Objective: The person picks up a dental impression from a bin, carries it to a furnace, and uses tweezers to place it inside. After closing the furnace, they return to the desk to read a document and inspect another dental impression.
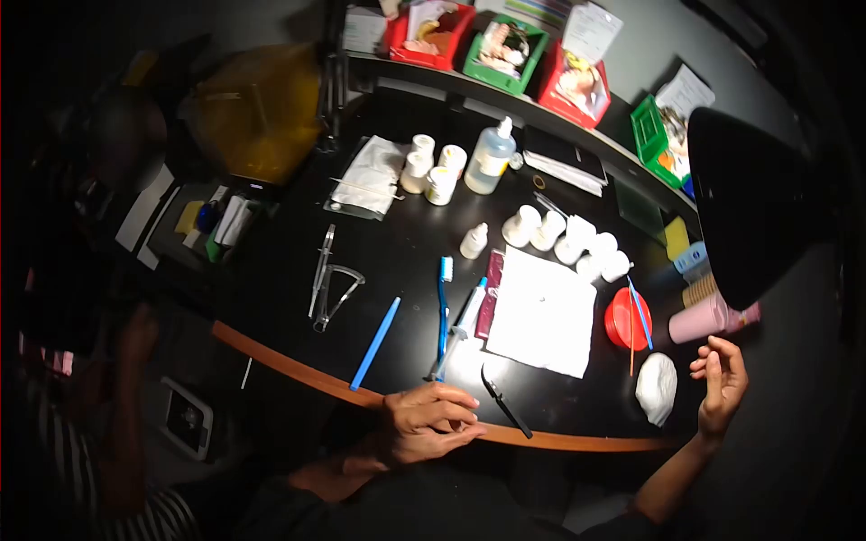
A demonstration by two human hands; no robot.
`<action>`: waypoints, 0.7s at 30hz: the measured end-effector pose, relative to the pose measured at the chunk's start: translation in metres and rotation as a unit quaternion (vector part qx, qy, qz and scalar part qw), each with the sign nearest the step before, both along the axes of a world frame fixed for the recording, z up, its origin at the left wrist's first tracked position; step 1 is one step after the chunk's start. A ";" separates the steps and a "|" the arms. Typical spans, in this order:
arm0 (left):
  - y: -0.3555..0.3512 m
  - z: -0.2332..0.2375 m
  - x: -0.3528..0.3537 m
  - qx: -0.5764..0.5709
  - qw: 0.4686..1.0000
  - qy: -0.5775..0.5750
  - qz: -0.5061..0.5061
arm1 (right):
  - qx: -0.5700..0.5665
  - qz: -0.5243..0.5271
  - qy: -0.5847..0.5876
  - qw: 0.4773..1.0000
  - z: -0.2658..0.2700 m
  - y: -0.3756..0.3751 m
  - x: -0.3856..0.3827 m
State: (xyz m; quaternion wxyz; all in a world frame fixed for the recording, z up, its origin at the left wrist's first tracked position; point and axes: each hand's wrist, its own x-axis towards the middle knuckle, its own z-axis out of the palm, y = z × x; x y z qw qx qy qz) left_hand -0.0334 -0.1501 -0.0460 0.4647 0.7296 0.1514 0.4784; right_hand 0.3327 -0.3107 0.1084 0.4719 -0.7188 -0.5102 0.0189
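Observation:
My left hand [431,422] rests at the wooden front edge of the black table, its fingers loosely bent and apart, with nothing visible in them. Just beyond it lie a slim syringe-like tool [462,330], a blue toothbrush [444,298] and a blue stick-like tool [375,343]. To its right is a black-handled scalpel-like tool [507,403]. My right hand [722,383] is raised over the right side, fingers half bent and apart, holding nothing visible. It is nearest to a white wad [657,389] and a pink cup [698,320].
A white paper sheet [543,311] lies mid-table, with several white bottles behind it. A red bowl [628,319] has thin sticks across it. Metal calipers [329,284] lie left. A clear squeeze bottle [491,158] stands behind. A dark lamp head [744,212] overhangs the right.

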 end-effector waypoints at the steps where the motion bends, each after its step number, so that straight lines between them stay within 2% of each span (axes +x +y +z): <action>1: 0.002 0.000 -0.001 -0.011 1.000 0.010 -0.014 | -0.013 -0.001 -0.005 1.000 0.001 -0.012 -0.006; 6: 0.004 -0.007 0.001 -0.048 0.999 0.012 -0.018 | 0.021 0.065 -0.025 0.997 0.006 -0.045 -0.027; 11: 0.003 -0.006 -0.002 -0.093 0.996 0.005 0.015 | 0.022 0.098 -0.047 0.994 -0.008 -0.042 -0.040; 21: 0.002 -0.002 -0.024 -0.091 0.993 0.015 0.076 | -0.014 0.135 0.134 0.982 -0.084 -0.014 -0.055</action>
